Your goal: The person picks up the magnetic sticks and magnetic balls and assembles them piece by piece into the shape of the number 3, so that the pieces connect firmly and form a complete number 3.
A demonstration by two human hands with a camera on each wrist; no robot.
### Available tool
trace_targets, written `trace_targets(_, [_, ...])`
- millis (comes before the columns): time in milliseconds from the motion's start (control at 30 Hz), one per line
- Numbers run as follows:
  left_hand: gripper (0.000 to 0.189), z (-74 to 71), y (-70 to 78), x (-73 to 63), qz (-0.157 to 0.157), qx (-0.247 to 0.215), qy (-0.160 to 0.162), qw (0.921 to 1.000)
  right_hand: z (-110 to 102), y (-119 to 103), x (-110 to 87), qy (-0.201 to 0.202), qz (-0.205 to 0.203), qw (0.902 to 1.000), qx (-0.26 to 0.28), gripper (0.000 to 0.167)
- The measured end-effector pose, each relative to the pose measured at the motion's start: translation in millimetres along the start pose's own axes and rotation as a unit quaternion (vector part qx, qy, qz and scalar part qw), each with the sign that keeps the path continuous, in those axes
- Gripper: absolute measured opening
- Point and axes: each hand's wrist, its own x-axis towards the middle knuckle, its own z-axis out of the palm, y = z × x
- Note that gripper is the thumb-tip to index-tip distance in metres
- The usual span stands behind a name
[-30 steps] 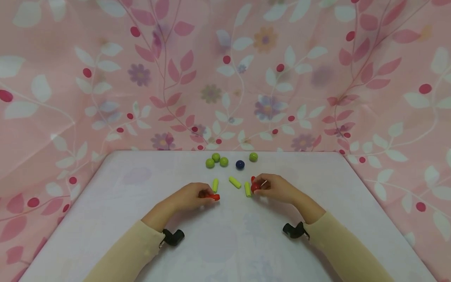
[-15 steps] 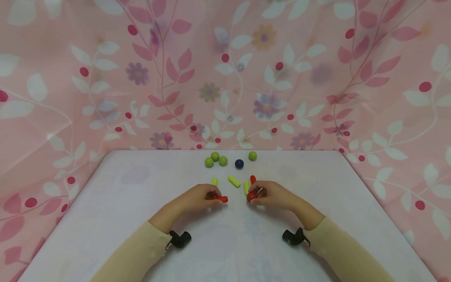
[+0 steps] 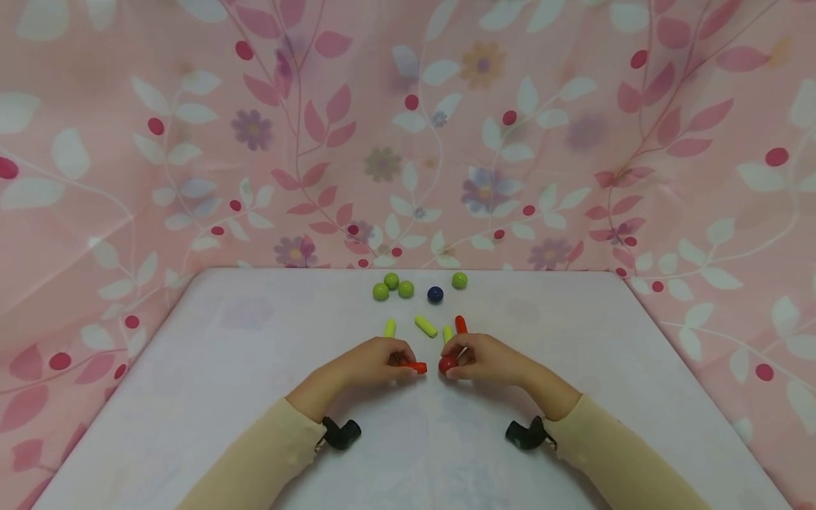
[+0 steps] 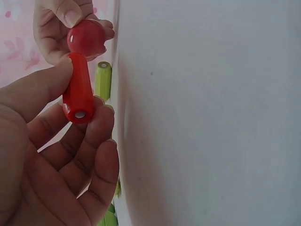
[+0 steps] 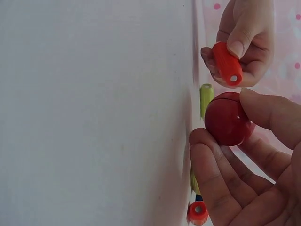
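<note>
My left hand (image 3: 376, 361) pinches a short red ridged handle (image 4: 79, 92) between thumb and fingers; a small pale hole shows in its end. A glossy red ball (image 5: 229, 119) sits between the thumb and fingertips of my right hand (image 3: 487, 360). Both hands are close together over the table, the handle's free end pointing toward the ball with a small gap in the head view. Just beyond the right hand lies a second red handle (image 3: 461, 324). Yellow-green handles, one of them (image 3: 426, 326) angled in the middle, lie behind the hands, two partly hidden by them.
Toward the back edge of the white-covered table (image 3: 255, 425) rest several green balls, three grouped (image 3: 392, 282) on the left and one (image 3: 460, 280) on the right. A dark blue ball (image 3: 435, 295) lies between them. Pink floral cloth (image 3: 408, 142) hangs behind.
My left hand has moved right and slightly nearer with the red handle. The right hand has come left and nearer with the red ball, uncovering more of the second red handle.
</note>
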Motion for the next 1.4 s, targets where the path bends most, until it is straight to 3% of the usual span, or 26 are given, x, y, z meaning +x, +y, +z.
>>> trace_targets(700, [0.01,3.7,8.0,3.9,0.0,-0.011,-0.024,0.9996,6.2,-9.4,7.1,-0.027,-0.017,0.9995,-0.001,0.025])
trace_targets(1400, [0.01,7.2,7.6,3.9,-0.008,-0.004,-0.036,0.9993,8.5,-9.8,6.2,-0.036,0.012,0.9992,-0.013,0.026])
